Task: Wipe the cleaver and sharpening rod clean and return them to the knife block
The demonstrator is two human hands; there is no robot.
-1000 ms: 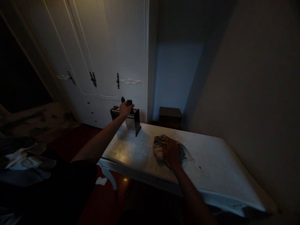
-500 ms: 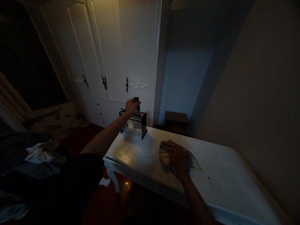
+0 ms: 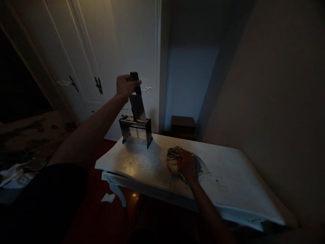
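Observation:
My left hand (image 3: 126, 86) is wrapped round the black handle of a broad-bladed kitchen knife (image 3: 138, 106). Its blade points down, and the lower end is at the top slots of a knife block (image 3: 135, 127) with dark ends and see-through sides. The block stands upright at the far left of the white table. Over on the table's middle, my right hand (image 3: 188, 166) rests on a crumpled, patterned cloth (image 3: 173, 164), fingers bent over it. Part of the cloth is hidden beneath the hand.
The white table (image 3: 223, 162) has curved legs. Behind it stand a white wardrobe (image 3: 142, 40) and a low brown cabinet (image 3: 183, 122). A wall rises on the right. White paper (image 3: 108, 197) lies on the red floor, and fabric (image 3: 19, 176) is heaped at the left.
My left hand has risen, drawing the knife upward so that much more of its blade shows above the block. The right hand stays on the cloth. The view has shifted.

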